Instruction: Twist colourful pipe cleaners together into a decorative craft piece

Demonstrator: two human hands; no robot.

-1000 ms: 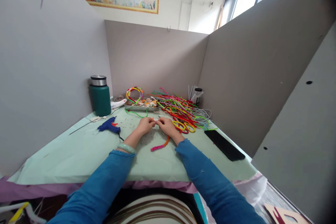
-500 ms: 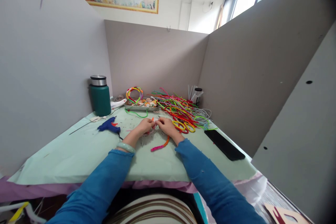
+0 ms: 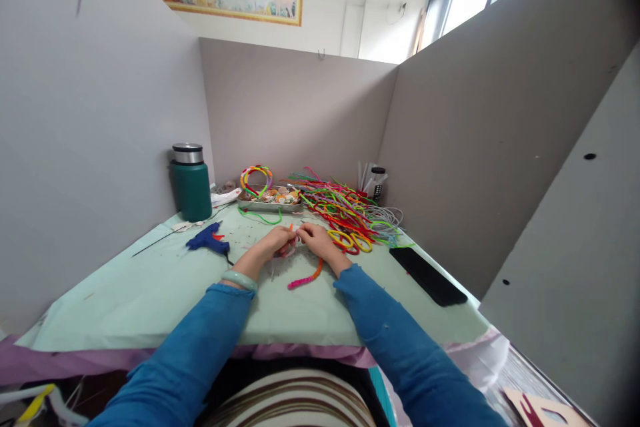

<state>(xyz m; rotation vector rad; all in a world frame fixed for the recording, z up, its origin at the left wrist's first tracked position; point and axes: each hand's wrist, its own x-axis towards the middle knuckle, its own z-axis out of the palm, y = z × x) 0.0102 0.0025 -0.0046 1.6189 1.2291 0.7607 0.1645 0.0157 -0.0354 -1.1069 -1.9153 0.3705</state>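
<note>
Left hand: the left hand (image 3: 270, 245), jade bangle (image 3: 240, 279) at the wrist, rests on the table with its fingertips pinched on the near end of a pink-and-orange pipe cleaner (image 3: 306, 278).
Right hand: the right hand (image 3: 318, 243) meets it fingertip to fingertip and grips the same end, fingers curled tight.
Pipe cleaner: its free tail curves out from under the right hand and lies flat on the pale green table cover (image 3: 150, 293), in front of the two wrists.
Change: over the last second the left fingers have drawn in a little closer to the right, while the tail lies where it did; the work looks like small twisting at the fingertips, too fine to make out.
Left of the hands: a blue glue gun (image 3: 207, 239) lies near, a green flask (image 3: 191, 183) stands behind it.
Behind the hands: a metal tray (image 3: 245, 202) of small pieces, a striped hoop (image 3: 256, 175) propped at it, and a bright heap of pipe cleaners (image 3: 345, 209).
Right: a black phone (image 3: 426, 275) lies flat, well apart.
</note>
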